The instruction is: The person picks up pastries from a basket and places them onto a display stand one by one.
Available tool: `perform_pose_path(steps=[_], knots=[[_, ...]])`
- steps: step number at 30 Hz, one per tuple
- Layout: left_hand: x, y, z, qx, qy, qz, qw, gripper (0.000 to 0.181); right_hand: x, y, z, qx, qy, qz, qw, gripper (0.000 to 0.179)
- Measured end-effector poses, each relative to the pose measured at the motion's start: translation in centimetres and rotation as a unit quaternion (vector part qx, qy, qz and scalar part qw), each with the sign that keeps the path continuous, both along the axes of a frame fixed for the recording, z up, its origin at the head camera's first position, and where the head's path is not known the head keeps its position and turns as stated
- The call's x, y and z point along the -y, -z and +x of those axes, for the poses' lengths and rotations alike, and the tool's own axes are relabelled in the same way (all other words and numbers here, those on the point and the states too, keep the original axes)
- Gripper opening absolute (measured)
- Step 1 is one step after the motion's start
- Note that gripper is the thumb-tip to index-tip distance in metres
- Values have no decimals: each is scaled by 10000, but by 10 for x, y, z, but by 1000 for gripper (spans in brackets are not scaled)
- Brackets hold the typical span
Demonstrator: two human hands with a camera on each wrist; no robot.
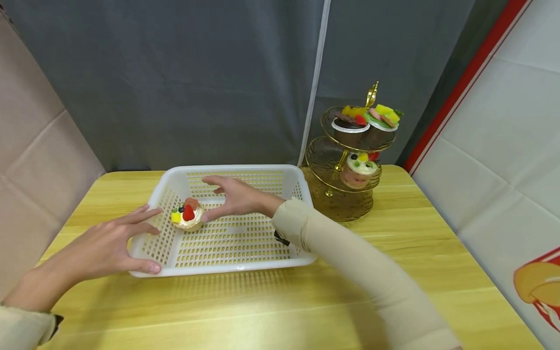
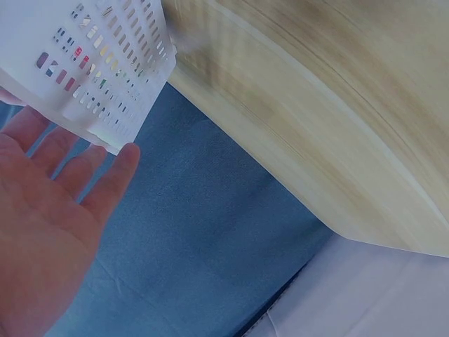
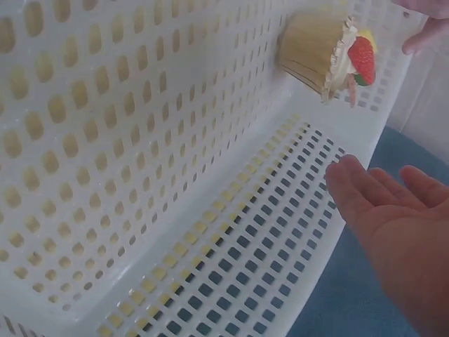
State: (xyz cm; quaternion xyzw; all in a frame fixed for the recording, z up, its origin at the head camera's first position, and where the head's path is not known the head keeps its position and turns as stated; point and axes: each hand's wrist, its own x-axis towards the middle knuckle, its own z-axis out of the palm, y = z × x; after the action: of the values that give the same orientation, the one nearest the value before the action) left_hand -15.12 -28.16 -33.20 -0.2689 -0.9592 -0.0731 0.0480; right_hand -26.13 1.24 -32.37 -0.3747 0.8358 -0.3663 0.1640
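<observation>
A white plastic basket [image 1: 245,266] with slotted walls stands on the table. Inside it, toward the left end, sits a cream-topped cupcake [image 1: 195,217] with a strawberry, a yellow fruit piece and a dark berry. My left hand [image 1: 111,243] rests at the basket's left end, its fingers extended over the rim and its thumb on the front corner. In the left wrist view its fingers [image 2: 112,179] lie along the rim. Reaching over the basket, my right hand [image 1: 238,196] has its fingers spread, with the thumb beside the cupcake; nothing is in its grasp.
To the right of the basket stands a tiered glass stand [image 1: 339,211] with gold trim. Two chocolate-cup cupcakes [image 1: 350,129] are on its top tier, and a pink-based cupcake [image 1: 358,170] is on the middle one. A grey curtain [image 1: 175,87] hangs behind the wooden table [image 1: 210,311].
</observation>
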Motion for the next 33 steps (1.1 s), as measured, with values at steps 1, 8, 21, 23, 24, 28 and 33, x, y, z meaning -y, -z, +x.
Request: perform_pose_path(steps=[1,8,21,23,24,28,33], knots=[[0,0,0,3,-5,-2,10000,74,1,1,-1,0,7,9,10000,97],[0,-1,-1,41,-36,-7,10000,74,9,11,-3,179,13,10,9998,99],[1,1,-1,46,-10,35,10000,74,29,26,-5,277,-41,506,9983,100],[0,1,-1,35,5,47,10000,74,31,29,-5,353,-26,558,9978,101],[0,1,-1,28,14,57,10000,74,32,30,-5,373,-33,560,9977,101],[0,0,-1,14,36,83,10000,73,36,34,-7,318,-71,591,9977,101],[1,1,0,30,19,97,9999,73,44,37,-8,2,-173,627,9979,89]])
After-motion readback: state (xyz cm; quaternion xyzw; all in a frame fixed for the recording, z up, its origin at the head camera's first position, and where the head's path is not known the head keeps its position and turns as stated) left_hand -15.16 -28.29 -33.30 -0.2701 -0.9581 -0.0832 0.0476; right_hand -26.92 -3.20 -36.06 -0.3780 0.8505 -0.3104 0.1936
